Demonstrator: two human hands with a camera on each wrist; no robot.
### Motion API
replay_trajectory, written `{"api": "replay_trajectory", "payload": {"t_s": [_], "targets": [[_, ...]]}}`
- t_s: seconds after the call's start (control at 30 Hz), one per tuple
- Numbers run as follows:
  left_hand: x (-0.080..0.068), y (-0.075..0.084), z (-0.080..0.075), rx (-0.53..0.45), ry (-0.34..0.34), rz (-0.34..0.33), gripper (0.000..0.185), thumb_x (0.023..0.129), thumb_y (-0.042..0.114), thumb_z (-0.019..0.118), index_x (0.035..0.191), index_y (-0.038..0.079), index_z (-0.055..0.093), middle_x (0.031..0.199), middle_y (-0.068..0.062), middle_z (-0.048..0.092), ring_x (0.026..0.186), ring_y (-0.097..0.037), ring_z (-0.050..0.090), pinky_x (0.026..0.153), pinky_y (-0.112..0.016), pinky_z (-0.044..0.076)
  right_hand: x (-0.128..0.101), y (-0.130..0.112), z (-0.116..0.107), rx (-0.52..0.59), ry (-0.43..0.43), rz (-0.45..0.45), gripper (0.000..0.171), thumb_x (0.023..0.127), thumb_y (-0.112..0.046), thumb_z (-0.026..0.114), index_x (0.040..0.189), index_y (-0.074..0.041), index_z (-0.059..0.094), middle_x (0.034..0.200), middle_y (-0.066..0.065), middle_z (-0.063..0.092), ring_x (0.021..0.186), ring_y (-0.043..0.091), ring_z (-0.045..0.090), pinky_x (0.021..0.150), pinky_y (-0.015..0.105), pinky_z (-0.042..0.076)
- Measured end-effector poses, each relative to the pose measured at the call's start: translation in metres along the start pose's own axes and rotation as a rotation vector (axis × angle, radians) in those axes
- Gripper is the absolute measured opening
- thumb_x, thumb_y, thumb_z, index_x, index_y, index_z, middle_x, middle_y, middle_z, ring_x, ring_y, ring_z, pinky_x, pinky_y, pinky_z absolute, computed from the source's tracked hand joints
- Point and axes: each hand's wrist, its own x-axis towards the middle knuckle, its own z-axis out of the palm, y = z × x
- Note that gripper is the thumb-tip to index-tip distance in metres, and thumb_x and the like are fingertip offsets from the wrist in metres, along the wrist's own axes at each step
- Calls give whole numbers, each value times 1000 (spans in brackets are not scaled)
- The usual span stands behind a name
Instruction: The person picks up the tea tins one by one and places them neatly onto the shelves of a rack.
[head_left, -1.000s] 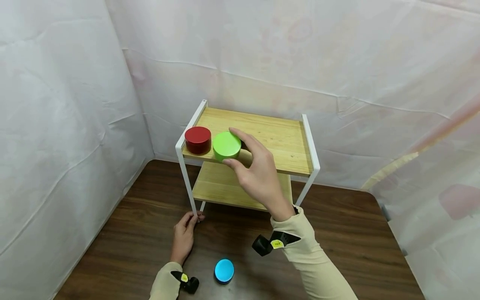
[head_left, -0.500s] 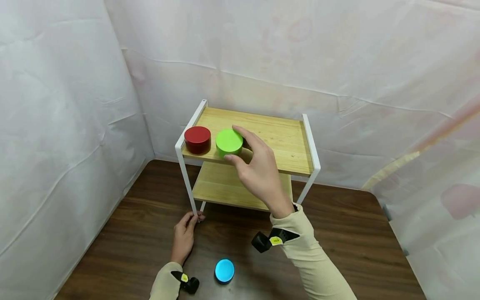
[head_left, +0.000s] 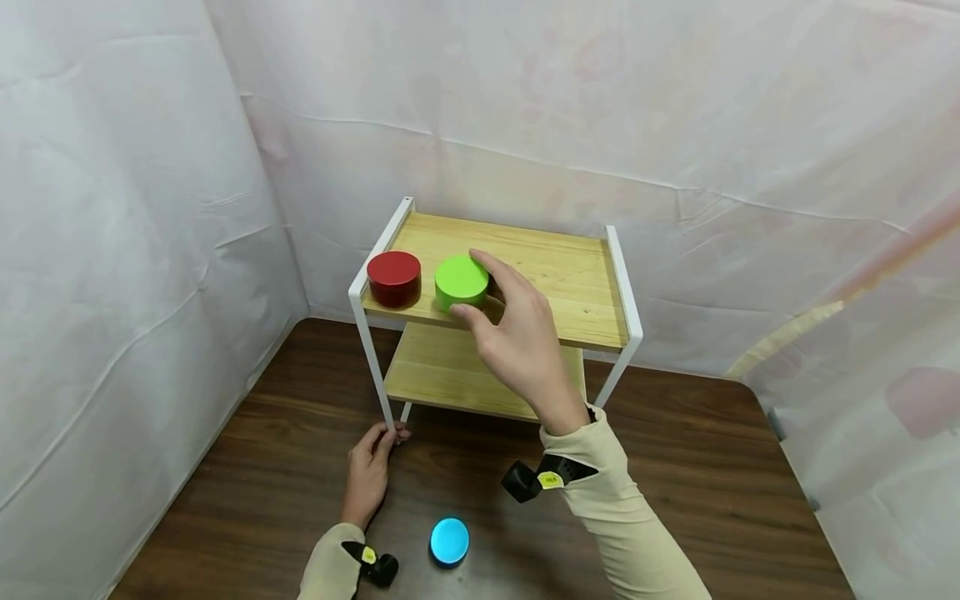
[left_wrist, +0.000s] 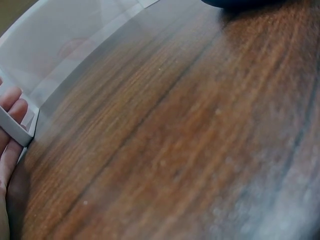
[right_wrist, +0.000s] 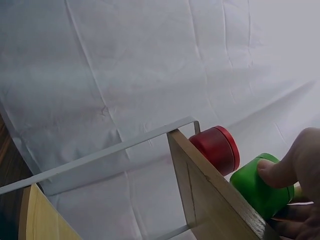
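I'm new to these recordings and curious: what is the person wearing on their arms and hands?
Both hands, left hand and right hand, are bare. Long beige sleeves cover the arms. At each wrist sits a small black device on a strap, with a yellow sticker.

White cloth sheeting (head_left: 135, 208) hangs creased on all sides, closing in the corner like a tent. A dark brown wooden table (head_left: 697, 467) with a visible grain fills the lower view, its right rear corner rounded. The light is soft and even, with faint shadows. At the far right a pinkish band (head_left: 900, 250) shows through the cloth.
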Motion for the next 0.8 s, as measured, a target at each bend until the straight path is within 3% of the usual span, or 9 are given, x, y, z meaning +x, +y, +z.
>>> {"api": "replay_trajectory", "payload": {"t_s": [0.4, 0.8], "targets": [[-2, -1, 1, 5, -2, 14, 26, 111, 15, 54, 116, -3, 72, 109, -20, 78, 106, -22, 73, 90, -18, 55, -1, 2, 3, -146, 13, -5, 62, 97, -15, 79, 153, -6, 53, 146, 11, 63, 135, 25, 61, 114, 45, 50], [0, -2, 0, -3, -4, -5, 27, 112, 17, 54, 117, -2, 72, 107, -17, 79, 104, -14, 75, 92, -16, 55, -1, 1, 6, -250, 16, -20, 64, 99, -18, 75, 155, -1, 49, 142, 17, 64, 129, 30, 64, 109, 48, 54]]}}
